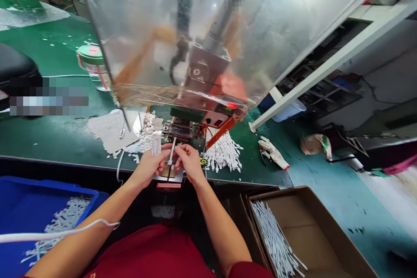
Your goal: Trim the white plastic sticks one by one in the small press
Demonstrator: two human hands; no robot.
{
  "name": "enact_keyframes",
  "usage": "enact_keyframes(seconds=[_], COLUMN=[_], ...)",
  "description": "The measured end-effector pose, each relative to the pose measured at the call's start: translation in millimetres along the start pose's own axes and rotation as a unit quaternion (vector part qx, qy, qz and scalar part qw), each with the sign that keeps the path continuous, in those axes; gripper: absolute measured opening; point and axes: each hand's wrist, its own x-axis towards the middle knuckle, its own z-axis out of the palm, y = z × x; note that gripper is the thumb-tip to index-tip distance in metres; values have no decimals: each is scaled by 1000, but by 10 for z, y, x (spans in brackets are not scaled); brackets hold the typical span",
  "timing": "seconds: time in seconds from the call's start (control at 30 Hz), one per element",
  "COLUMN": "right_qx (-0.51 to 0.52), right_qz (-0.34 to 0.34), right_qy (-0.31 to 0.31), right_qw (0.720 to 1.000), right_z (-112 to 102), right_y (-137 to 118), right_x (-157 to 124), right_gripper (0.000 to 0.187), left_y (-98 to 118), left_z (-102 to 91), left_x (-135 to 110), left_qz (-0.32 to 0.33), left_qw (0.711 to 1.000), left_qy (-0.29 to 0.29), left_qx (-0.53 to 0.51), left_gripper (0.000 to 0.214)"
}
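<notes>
My left hand (150, 164) is closed around a small bundle of white sticks (156, 145) at the front edge of the green table. My right hand (190, 161) pinches one thin white stick (171, 153) and holds it upright at the base of a small press machine (195, 91). Both hands meet over a small metal plate (169, 176) under the machine. A clear plastic guard (208, 30) hangs over the machine and hides its upper part.
A pile of white sticks (224, 154) lies right of the machine, white scraps (146, 132) and paper left of it. A blue bin (39, 213) with white pieces sits lower left, a cardboard box (309, 230) with white sticks lower right. A glove (273, 153) and a green-lidded jar (93, 63) rest on the table.
</notes>
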Motion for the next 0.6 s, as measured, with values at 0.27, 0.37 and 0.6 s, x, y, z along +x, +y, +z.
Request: enact_keyframes(seconds=[0.27,0.37,0.6], right_qx=[-428,-529,-534], right_qz=[-47,14,45], right_qy=[302,292,253], right_qw=[850,796,806], right_z=[-1900,-2373,-2528], right_y=[-322,-346,-305], right_x=[140,286,515], right_gripper=[21,16,21], left_y=[-40,-43,-44], left_z=[35,54,109], left_x=[41,50,111], left_qz=[-4,-3,-9], left_qw=[999,999,998], left_qy=[11,15,23], left_qx=[31,37,50], left_gripper=[45,41,34])
